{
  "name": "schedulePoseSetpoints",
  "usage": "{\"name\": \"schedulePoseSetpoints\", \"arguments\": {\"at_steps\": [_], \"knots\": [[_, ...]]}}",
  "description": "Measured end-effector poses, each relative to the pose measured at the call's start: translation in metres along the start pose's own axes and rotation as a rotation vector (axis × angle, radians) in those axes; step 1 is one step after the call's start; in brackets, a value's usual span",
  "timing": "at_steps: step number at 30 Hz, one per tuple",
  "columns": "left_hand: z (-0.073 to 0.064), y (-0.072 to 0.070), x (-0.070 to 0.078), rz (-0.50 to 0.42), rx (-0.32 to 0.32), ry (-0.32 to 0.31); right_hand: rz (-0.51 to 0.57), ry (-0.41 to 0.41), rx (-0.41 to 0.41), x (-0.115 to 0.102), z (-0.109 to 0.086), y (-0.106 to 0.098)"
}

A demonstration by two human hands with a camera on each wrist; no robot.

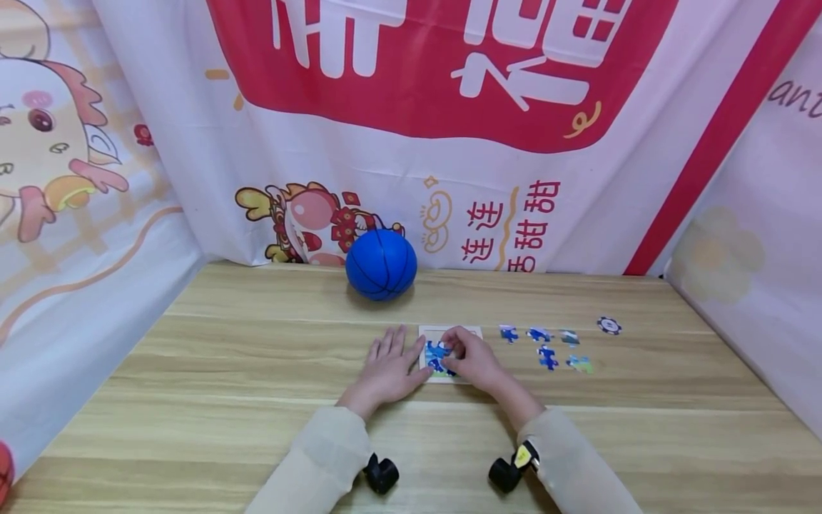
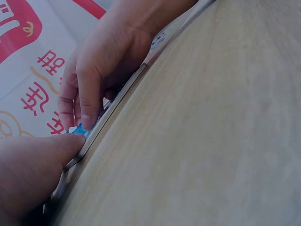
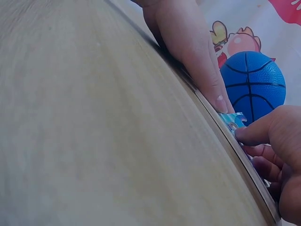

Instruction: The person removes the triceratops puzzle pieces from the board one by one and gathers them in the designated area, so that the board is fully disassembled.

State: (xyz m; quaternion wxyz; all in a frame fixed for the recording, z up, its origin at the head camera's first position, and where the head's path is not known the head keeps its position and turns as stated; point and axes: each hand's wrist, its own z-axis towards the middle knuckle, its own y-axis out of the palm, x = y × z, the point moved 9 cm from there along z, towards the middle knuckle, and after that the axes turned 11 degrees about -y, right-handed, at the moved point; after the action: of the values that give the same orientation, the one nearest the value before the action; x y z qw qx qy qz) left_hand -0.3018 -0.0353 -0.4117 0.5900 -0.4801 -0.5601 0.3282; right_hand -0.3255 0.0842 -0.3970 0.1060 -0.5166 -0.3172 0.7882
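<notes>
A small puzzle board [image 1: 475, 330] with a pale frame lies flat on the table, with blue puzzle pieces [image 1: 437, 350] in its left part. My left hand [image 1: 388, 368] rests palm down at the board's left edge, fingers spread, with its thumb on the frame by the pieces. Over the right half of the board, my right hand [image 1: 474, 360] bends its thumb and fingers around a blue puzzle piece [image 3: 233, 121] and pinches it. That hand hides much of the board. In the left wrist view, the right thumb [image 2: 88, 113] points down at a piece near the left thumb.
Several loose puzzle pieces [image 1: 547, 357] lie right of the board, with a round blue-and-white chip [image 1: 609, 325] beyond them. A blue ball [image 1: 382, 264] sits at the table's back edge before a printed curtain [image 1: 308, 157]. Part of a red object [image 1: 5, 467] shows at far left.
</notes>
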Motion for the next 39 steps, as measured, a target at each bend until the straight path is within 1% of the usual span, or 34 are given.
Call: {"name": "schedulePoseSetpoints", "arguments": {"at_steps": [5,12,14,18,21,24,29,32,36,39], "knots": [[0.0,-0.001,0.001,-0.007,0.008,0.012,0.008,-0.003,0.003,0.0,0.0,0.0],[-0.001,-0.002,0.001,-0.006,0.005,0.011,-0.003,0.021,0.01,0.001,0.0,0.0],[-0.001,-0.002,0.001,-0.005,0.004,0.012,-0.004,0.015,0.022,0.0,0.0,-0.002],[-0.002,-0.001,0.0,0.0,0.007,0.011,0.029,0.005,0.053,0.0,0.001,-0.01],[-0.001,-0.002,0.0,0.004,0.012,0.01,0.063,0.017,0.072,0.0,0.001,-0.02],[-0.002,-0.002,0.0,-0.003,0.011,0.009,0.082,0.05,0.079,0.001,-0.002,-0.032],[-0.003,-0.003,0.0,-0.01,0.007,0.004,0.095,0.101,0.086,0.006,-0.013,-0.056],[-0.003,-0.003,0.001,-0.01,0.008,0.005,0.089,0.121,0.104,0.011,-0.022,-0.073],[-0.003,-0.003,0.001,-0.009,0.009,0.013,0.049,0.117,0.129,0.02,-0.034,-0.095],[-0.002,-0.003,0.0,-0.005,0.009,0.01,0.028,0.112,0.142,0.026,-0.042,-0.107]]}}
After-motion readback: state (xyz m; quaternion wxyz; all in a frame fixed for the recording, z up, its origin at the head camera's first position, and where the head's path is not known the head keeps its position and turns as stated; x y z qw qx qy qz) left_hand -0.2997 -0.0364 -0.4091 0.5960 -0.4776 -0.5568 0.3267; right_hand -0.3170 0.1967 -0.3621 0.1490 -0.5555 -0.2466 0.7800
